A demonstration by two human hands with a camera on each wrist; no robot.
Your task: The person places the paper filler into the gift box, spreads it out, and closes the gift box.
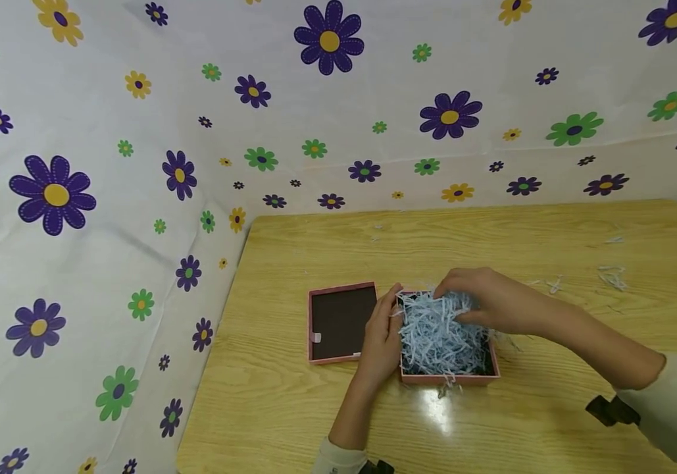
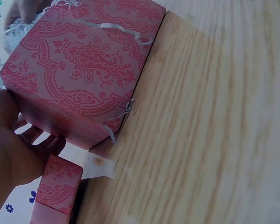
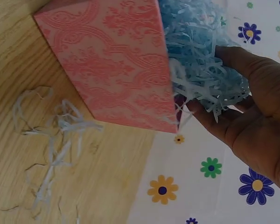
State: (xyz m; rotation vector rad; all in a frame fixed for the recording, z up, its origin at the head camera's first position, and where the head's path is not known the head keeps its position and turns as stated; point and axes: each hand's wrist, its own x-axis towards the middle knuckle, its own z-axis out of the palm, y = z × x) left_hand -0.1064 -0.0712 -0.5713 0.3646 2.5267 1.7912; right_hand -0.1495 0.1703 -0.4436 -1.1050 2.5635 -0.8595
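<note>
Blue shreds [image 1: 441,339], heaped in a pink box [image 1: 474,380] on the desk [image 1: 279,408], lower centre of the head frame, are pinched in the right hand's grip [image 1: 495,299]; the box is touched on its left side by the left hand [image 1: 382,334], its grip seemingly relaxed in a dim wrist view.

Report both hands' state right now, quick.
Left hand: open, resting against the side of the pink box.
Right hand: closed, holding blue paper shreds.
</note>
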